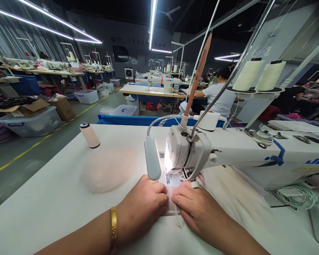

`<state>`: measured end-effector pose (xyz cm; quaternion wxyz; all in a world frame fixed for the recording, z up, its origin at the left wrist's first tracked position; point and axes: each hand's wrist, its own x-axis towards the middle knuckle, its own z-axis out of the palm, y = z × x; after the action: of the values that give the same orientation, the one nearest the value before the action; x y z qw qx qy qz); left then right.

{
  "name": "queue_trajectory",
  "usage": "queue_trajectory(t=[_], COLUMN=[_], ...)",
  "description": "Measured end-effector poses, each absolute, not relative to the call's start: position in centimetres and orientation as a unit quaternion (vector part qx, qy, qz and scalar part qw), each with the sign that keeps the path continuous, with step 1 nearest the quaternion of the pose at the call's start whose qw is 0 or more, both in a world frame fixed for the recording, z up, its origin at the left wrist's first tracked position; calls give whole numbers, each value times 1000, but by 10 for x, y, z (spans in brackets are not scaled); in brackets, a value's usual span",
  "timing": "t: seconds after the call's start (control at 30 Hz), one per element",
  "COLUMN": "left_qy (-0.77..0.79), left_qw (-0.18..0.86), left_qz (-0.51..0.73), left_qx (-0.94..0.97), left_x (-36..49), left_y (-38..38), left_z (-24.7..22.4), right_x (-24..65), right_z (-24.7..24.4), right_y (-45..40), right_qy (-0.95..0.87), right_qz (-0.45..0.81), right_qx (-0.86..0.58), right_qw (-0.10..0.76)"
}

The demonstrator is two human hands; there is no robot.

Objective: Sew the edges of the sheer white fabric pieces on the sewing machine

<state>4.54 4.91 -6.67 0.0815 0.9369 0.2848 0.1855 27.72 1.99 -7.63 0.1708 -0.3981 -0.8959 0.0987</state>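
Note:
My left hand [145,200] and my right hand [198,207] lie on either side of a strip of sheer pale fabric [172,208] just before the needle area of a white sewing machine [178,147]. The fingers of both hands are curled, closed on the fabric's edges. A thin clear strip or thread trails from it between them. A grey gooseneck lamp [152,161] hangs over the left fingertips and lights the presser foot. The needle itself cannot be made out. Left of my hands, a blurred heap of sheer peach fabric [108,170] rests on the white tabletop [55,187].
A peach thread spool [89,136] stands at the table's back left. Beige fabric [236,191] lies under the machine arm, near coiled green cord [297,194]. Two cream thread cones [248,76] sit on a stand. Beyond, a person in white [219,94] sits among other machines.

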Motion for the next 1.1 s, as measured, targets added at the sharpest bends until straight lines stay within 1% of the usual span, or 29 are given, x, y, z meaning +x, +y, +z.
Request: queue_trajectory(t=[0.17,0.37,0.53,0.67,0.87,1.1], left_qy=[293,305,260,260,283,248], left_qw=[92,79,86,79,93,78], left_qz=[187,188,186,178,170,172], left_qx=[933,930,944,946,939,950], left_x=[44,43,43,45,42,41], left_y=[57,64,52,47,53,57], left_z=[-62,-61,-65,-68,-71,-76], right_x=[274,274,276,278,277,277], right_z=[-76,-75,-74,-74,-78,-80], right_y=[23,24,20,19,22,22], right_qy=[-892,-890,-898,-899,-893,-896], right_qz=[91,80,87,96,97,83], right_qx=[-400,-399,-388,-391,-400,-384], right_qw=[193,204,186,172,183,204])
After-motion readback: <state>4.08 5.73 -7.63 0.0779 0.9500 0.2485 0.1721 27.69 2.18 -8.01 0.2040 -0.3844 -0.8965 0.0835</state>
